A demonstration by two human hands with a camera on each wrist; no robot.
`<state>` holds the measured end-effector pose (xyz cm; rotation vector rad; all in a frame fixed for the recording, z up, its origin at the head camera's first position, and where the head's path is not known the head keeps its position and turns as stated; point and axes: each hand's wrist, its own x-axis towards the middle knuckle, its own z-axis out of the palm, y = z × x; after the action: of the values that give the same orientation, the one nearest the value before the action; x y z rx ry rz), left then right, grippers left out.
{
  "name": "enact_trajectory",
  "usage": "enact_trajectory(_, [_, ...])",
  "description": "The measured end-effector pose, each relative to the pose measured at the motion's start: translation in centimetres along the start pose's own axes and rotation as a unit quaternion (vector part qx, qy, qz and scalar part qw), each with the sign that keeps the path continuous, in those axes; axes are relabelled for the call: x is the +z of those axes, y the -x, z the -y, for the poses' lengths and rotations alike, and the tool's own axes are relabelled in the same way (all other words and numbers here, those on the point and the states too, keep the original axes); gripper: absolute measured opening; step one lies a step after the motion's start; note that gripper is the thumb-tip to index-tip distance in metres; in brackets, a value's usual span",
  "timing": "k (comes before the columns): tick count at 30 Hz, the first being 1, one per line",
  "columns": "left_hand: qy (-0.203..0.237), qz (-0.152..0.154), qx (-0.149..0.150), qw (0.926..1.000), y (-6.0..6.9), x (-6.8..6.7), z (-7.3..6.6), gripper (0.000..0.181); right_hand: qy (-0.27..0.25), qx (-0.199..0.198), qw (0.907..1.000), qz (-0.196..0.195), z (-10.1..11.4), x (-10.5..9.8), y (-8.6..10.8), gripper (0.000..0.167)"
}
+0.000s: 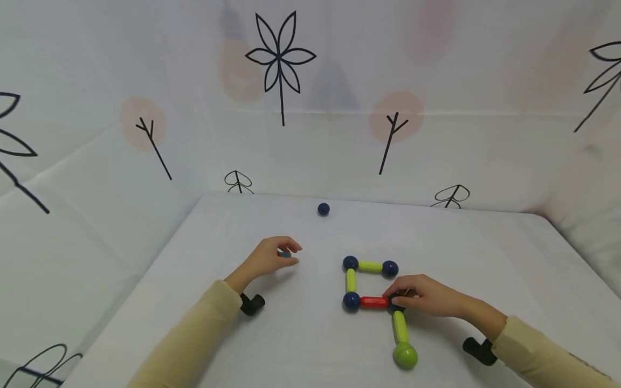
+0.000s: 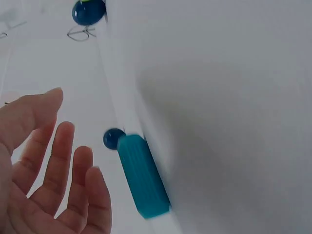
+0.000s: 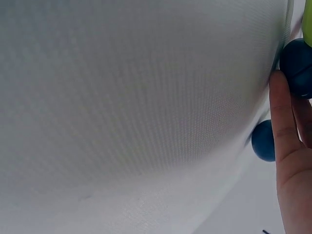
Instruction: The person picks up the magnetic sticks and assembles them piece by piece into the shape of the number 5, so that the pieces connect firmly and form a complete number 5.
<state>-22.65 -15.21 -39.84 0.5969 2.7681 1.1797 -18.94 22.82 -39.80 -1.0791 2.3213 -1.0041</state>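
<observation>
My left hand (image 1: 269, 257) hovers over the table with its fingers loosely bent and thumb apart, gripping nothing. Close by it lies a teal rod (image 2: 143, 176); in the left wrist view a gap shows between this rod and the fingers. With thumb and fingers, my right hand (image 1: 429, 295) pinches a dark blue ball (image 3: 298, 68) at the corner of a ball-and-rod figure. A red rod (image 1: 374, 302) runs left from that ball to another dark blue ball (image 1: 351, 302). Towards me, a yellow-green rod (image 1: 400, 326) joins it to a green ball (image 1: 405, 355).
From the left corner ball, a yellow-green rod (image 1: 351, 280) leads back to a dark blue ball (image 1: 350, 263). A further yellow-green rod (image 1: 370, 267) ends at a ball (image 1: 390, 269). One loose dark blue ball (image 1: 323, 209) sits near the white table's (image 1: 233, 215) far edge.
</observation>
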Motion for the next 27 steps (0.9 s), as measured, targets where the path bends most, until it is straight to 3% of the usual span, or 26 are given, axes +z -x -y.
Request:
enact_trajectory(7, [-0.012, -0.017, -0.048, 0.9986, 0.4, -0.9, 1.4, 0.026, -0.001, 0.002, 1.0, -0.003, 0.1, 0.2, 0.1, 0.021])
enact_trajectory(11, [-0.019, -0.019, -0.055, 0.9981, 0.3, -1.0, 1.7, 0.027, 0.005, 0.003, 1.0, -0.007, 0.2, 0.3, 0.1, 0.022])
enact_trajectory(14, [-0.029, -0.018, -0.062, 0.9975, 0.1, -1.1, 1.8, 0.027, 0.011, 0.003, 0.9999, -0.012, 0.3, 0.3, 0.2, 0.021])
enact_trajectory(22, [-0.03, -0.001, -0.114, 0.9931, -0.1, -1.3, 2.0, 0.024, 0.009, 0.005, 0.9998, -0.015, 0.3, 0.3, 0.3, 0.021])
enact_trajectory(27, [-0.025, 0.008, -0.118, 0.9927, -0.1, -1.4, 2.2, 0.023, 0.009, 0.008, 0.9998, -0.015, 0.3, 0.4, 0.3, 0.021])
